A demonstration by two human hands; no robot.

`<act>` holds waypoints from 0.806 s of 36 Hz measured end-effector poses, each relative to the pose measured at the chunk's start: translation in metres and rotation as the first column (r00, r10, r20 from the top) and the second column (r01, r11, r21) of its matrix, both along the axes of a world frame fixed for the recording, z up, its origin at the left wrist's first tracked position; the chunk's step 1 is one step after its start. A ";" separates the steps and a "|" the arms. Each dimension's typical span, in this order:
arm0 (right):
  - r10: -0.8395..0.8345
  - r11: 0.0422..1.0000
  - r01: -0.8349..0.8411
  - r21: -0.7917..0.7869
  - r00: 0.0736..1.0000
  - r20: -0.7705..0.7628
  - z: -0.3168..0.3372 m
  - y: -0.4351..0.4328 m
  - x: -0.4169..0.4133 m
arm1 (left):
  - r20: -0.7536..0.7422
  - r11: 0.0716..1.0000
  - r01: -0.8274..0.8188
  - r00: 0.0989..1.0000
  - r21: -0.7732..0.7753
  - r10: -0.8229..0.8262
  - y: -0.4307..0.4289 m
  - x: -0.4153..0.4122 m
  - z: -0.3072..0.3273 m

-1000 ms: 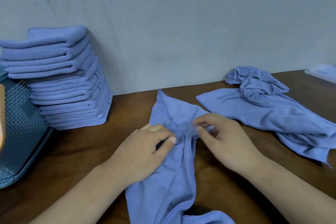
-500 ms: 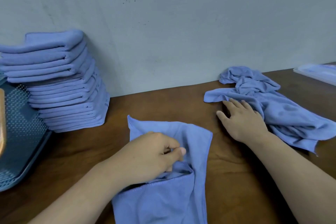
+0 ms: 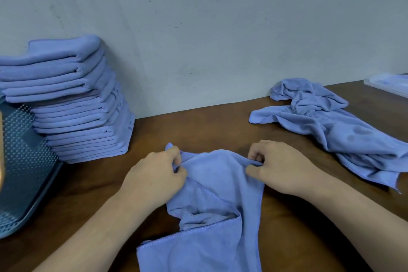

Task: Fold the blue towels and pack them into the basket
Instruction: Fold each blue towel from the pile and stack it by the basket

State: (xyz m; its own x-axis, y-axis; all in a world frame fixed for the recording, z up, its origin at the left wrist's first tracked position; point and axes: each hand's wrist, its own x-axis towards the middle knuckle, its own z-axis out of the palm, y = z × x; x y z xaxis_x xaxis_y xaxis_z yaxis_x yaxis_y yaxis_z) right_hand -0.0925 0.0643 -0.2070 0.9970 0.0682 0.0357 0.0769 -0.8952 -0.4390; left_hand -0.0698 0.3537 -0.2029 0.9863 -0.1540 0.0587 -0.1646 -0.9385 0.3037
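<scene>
Blue towel (image 3: 217, 183) is getting squared up for folding: my right hand (image 3: 284, 168) is rejoining my left hand (image 3: 154, 174), each pinching a top corner.

Periwinkle blue: the towel (image 3: 212, 183) at six o'clock, the stack (image 3: 72, 99) at ten, and the crumpled towels (image 3: 331, 130) at three, perhaps faintly lettered. The basket (image 3: 24, 161) at eight is dark teal, dotted pale.

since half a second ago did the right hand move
Yes. The right hand left the crumpled towel pile and came leftward to pinch the front towel.
</scene>
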 end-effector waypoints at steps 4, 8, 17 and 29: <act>-0.149 0.988 0.142 0.060 0.980 0.134 -0.003 -0.010 0.011 | 0.018 0.940 0.046 0.999 -0.338 -0.042 0.002 0.004 0.005; -0.274 0.939 0.206 0.277 0.933 0.233 -0.013 -0.023 0.027 | 0.064 0.831 -0.003 0.997 -0.557 0.046 0.007 0.013 -0.001; 0.020 0.986 -0.073 0.152 0.946 0.324 -0.015 -0.007 0.008 | 0.119 0.928 -0.095 0.982 -0.361 0.147 0.022 0.026 -0.015; 0.130 0.988 -0.124 -0.093 0.990 0.052 -0.026 -0.007 0.022 | 0.117 0.855 0.487 0.873 -0.179 -0.473 -0.014 -0.001 -0.027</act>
State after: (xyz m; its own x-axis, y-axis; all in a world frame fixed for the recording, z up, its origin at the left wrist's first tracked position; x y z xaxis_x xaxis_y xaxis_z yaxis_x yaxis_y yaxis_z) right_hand -0.0708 0.0573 -0.2327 0.9765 0.1996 0.0814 0.2155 -0.9121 -0.3488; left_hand -0.0706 0.3399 -0.2298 0.7851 -0.5859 0.2007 -0.6058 -0.6591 0.4456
